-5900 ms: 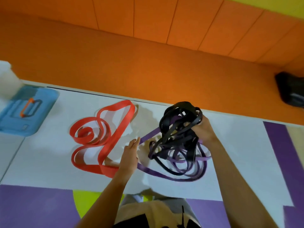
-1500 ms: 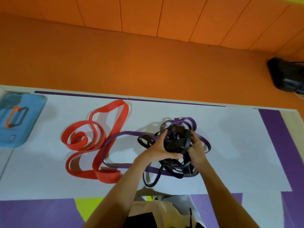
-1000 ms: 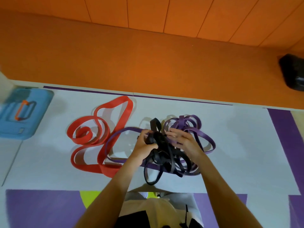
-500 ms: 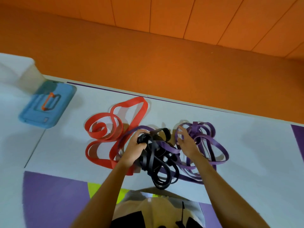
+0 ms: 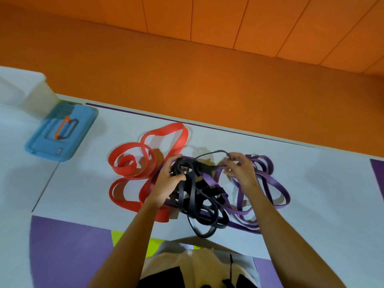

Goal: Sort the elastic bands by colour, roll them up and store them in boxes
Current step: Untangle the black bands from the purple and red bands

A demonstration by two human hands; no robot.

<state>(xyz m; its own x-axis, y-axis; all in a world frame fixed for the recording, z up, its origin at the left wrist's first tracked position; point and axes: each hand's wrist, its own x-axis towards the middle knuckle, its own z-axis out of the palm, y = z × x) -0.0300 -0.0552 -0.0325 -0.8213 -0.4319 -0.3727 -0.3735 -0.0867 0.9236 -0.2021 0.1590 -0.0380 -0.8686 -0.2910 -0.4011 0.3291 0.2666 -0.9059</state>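
A tangle of black elastic bands [image 5: 197, 196] lies on the white floor mat in front of me, mixed with purple bands [image 5: 268, 183] that spread to the right. My left hand [image 5: 168, 181] grips a bunch of the black bands at the tangle's left top. My right hand [image 5: 239, 171] pinches a thin black loop and holds it up off the pile. A wide red band [image 5: 145, 163] lies in loose coils to the left, partly under the purple and black ones.
A blue box lid with an orange handle [image 5: 62, 132] lies at the far left, beside a translucent white box [image 5: 27, 90]. An orange padded wall [image 5: 207, 80] runs along the mat's far edge. Purple and yellow floor patches sit near my knees.
My right hand has moved from the purple bands to the black tangle and lifted one thin black loop. My left hand keeps its grip on the black bunch.
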